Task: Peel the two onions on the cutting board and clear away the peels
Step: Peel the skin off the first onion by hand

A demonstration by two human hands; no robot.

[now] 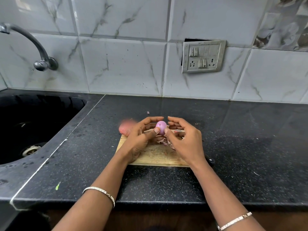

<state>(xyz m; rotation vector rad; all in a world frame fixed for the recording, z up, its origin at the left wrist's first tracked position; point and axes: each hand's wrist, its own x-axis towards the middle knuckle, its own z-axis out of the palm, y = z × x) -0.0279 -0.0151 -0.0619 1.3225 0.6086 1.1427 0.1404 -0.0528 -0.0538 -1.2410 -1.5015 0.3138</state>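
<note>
- Left grip (141, 135): fingers curled round the back of the peeled onion (161, 125), thumb pressed on its front. Holding it.
- Right grip (183, 140): thumb tip against the onion's right side, fingers curled loosely just behind it. It cups the same onion from the right.
- Peeled onion is pale purple and smooth, held between both grips just above the far half of the cutting board (155, 157).
- Second onion (124, 129): reddish skin on, at the board's far-left corner, partly behind the left grip and blurred.
- Peels (164, 142): loose pile on the board under the grips, partly hidden by them.
- One small peel scrap (148, 112) lies on the black tabletop (233, 130), beyond the board.
- Board sits on the tabletop, right of the black sink (33, 122).
- Tap (38, 52) and switch plate (203, 56) are on the tiled wall.
- A bangle on each wrist.
</note>
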